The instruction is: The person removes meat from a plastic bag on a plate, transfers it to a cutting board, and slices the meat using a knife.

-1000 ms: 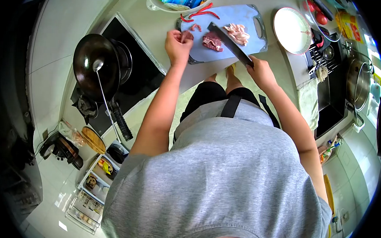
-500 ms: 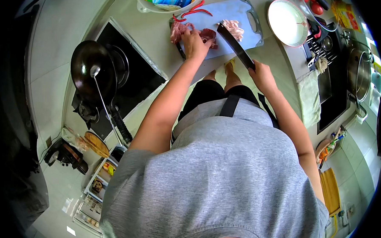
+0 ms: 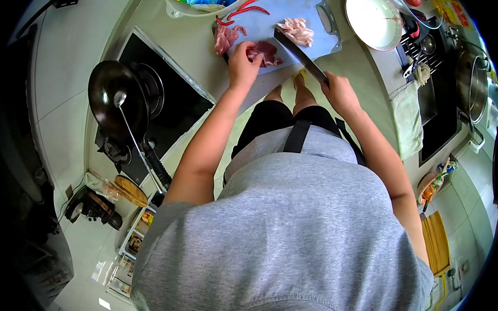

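My left hand (image 3: 244,66) has its fingers curled onto a dark red piece of raw meat (image 3: 267,53) on the blue-grey cutting board (image 3: 291,4). My right hand (image 3: 340,94) grips the handle of a kitchen knife (image 3: 301,55) with a long dark blade. The blade slants across the board, its tip between the dark meat and a small pile of pale meat strips (image 3: 296,32). Left of my left hand lies another piece of red meat (image 3: 226,39), apart from my fingers. Red chillies (image 3: 247,11) rest at the board's upper left.
A clear plastic bowl (image 3: 180,9) with colourful packets stands beyond the board. To the right is a white plate (image 3: 371,21) with a red rim. A wok (image 3: 115,94) holding a ladle sits on the stove at left. A cloth (image 3: 407,126) hangs by the sink.
My left hand has drawn back off the left piece of meat and is now on the dark red one. The knife stays in my right hand, its tip still near the pale strips.
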`<state>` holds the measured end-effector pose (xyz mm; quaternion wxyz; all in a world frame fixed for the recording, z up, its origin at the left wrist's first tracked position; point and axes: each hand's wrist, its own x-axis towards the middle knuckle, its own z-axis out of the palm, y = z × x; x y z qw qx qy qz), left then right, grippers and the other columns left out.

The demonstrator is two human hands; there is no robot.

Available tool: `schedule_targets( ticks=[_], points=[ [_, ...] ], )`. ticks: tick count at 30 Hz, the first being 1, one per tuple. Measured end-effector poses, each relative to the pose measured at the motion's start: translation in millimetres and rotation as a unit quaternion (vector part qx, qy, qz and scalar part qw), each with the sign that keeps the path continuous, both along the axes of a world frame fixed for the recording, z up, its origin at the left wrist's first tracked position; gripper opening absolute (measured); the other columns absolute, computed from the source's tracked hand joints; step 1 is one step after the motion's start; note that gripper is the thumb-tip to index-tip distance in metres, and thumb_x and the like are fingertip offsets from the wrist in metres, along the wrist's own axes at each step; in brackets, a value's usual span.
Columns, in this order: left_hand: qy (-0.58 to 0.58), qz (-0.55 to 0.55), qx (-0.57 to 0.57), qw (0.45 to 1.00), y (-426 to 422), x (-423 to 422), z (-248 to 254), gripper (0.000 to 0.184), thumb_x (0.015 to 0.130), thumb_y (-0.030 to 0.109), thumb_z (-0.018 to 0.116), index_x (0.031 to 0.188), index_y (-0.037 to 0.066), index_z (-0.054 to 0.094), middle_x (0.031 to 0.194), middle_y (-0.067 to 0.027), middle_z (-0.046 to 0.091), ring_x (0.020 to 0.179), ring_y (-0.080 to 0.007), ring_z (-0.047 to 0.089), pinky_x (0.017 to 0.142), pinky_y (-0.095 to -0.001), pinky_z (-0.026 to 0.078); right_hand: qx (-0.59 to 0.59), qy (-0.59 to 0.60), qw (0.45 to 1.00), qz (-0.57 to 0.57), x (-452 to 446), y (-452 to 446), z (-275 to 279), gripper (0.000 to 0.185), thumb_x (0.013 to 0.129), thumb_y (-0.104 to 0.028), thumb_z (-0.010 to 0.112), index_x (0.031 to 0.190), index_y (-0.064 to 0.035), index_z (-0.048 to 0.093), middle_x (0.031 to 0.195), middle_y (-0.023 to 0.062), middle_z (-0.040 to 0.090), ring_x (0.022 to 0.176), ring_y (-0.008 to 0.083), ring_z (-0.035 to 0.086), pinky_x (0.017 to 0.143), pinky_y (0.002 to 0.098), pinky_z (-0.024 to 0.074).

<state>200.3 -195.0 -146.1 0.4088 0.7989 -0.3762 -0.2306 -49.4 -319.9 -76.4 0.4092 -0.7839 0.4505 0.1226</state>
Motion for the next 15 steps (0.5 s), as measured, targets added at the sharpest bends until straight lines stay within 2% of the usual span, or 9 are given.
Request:
schedule_targets(
  ticks=[1, 2, 3, 5, 6, 11, 13, 15],
  points=[
    [-0.223, -0.006, 0.016, 0.975, 1.1, -0.5, 7.6, 0.036, 0.077, 0.01, 0.079, 0.107, 0.002, 0.061, 0.106, -0.0133, 0.062, 0.099, -0.0287, 0.059, 0.089, -0.0389, 0.048, -0.008, -0.002, 1.0, 0.005, 3.5, 0.1, 1.6, 0.023, 0.09, -0.014, 0.059, 0.107, 0.0007, 0.063, 0.085, 0.0274, 0.065, 0.084, 0.0463, 0.063, 0.075, 0.0513, 0.0496],
    [-0.227, -0.016, -0.004, 0.974, 1.1, -1.0, 14.6, 0.033, 0.08, 0.012, 0.075, 0.11, 0.003, 0.063, 0.112, -0.0148, 0.061, 0.104, -0.0354, 0.056, 0.092, -0.0443, 0.047, -0.015, -0.004, 1.0, 0.009, 7.6, 0.4, 2.6, 0.024, 0.09, -0.014, 0.058, 0.109, 0.0001, 0.063, 0.086, 0.0274, 0.066, 0.084, 0.046, 0.064, 0.076, 0.0515, 0.05],
    [-0.226, -0.019, -0.001, 0.974, 0.1, -1.4, 14.3, 0.033, 0.08, 0.012, 0.075, 0.11, 0.003, 0.063, 0.112, -0.0148, 0.061, 0.104, -0.0354, 0.056, 0.092, -0.0443, 0.047, -0.012, -0.002, 1.0, 0.007, 11.3, 1.9, 4.0, 0.024, 0.09, -0.014, 0.058, 0.109, 0.0001, 0.063, 0.086, 0.0274, 0.066, 0.084, 0.046, 0.064, 0.076, 0.0515, 0.05],
    [-0.209, -0.13, -0.054, 0.968, -4.3, -5.9, 12.9, 0.03, 0.081, 0.009, 0.072, 0.108, 0.003, 0.064, 0.11, -0.0134, 0.061, 0.103, -0.0343, 0.057, 0.092, -0.0437, 0.047, -0.023, 0.01, 0.999, 0.029, 19.5, 2.6, 6.4, 0.025, 0.091, -0.015, 0.055, 0.112, -0.0019, 0.062, 0.086, 0.027, 0.066, 0.084, 0.0449, 0.064, 0.076, 0.0524, 0.0506],
    [-0.215, -0.137, -0.066, 0.965, -6.0, -10.8, 5.8, 0.031, 0.081, 0.008, 0.071, 0.111, 0.003, 0.064, 0.113, -0.0135, 0.062, 0.105, -0.0349, 0.058, 0.094, -0.0435, 0.048, -0.022, 0.011, 0.999, 0.027, 23.2, 1.9, 5.3, 0.025, 0.091, -0.015, 0.055, 0.112, -0.0019, 0.062, 0.086, 0.027, 0.066, 0.084, 0.0449, 0.064, 0.076, 0.0524, 0.0506],
    [-0.207, -0.138, -0.103, 0.963, -3.6, -9.6, -30.2, 0.029, 0.082, 0.008, 0.071, 0.11, 0.005, 0.067, 0.115, -0.0121, 0.065, 0.106, -0.0331, 0.062, 0.093, -0.0408, 0.05, -0.022, 0.071, 0.995, 0.062, 36.4, 1.2, 8.5, 0.024, 0.092, -0.014, 0.051, 0.114, -0.0055, 0.058, 0.086, 0.0253, 0.067, 0.083, 0.0438, 0.065, 0.075, 0.0532, 0.0513],
    [-0.208, -0.11, -0.159, 0.959, -3.8, -9.8, -36.9, 0.025, 0.083, 0.009, 0.073, 0.107, 0.006, 0.068, 0.109, -0.0109, 0.067, 0.101, -0.0319, 0.064, 0.09, -0.0403, 0.051, -0.02, 0.078, 0.995, 0.065, 38.3, 0.6, 10.9, 0.024, 0.092, -0.014, 0.051, 0.114, -0.0058, 0.058, 0.087, 0.0252, 0.067, 0.083, 0.0437, 0.065, 0.075, 0.053, 0.0516],
    [-0.202, -0.11, -0.157, 0.961, -3.4, -9.5, -40.2, 0.024, 0.083, 0.01, 0.073, 0.106, 0.006, 0.068, 0.108, -0.0107, 0.067, 0.099, -0.0316, 0.064, 0.089, -0.0402, 0.052, -0.018, 0.082, 0.994, 0.071, 42.2, 0.4, 17.2, 0.024, 0.092, -0.014, 0.051, 0.114, -0.0061, 0.057, 0.087, 0.025, 0.068, 0.083, 0.0436, 0.066, 0.075, 0.0528, 0.0519]
  ],
)
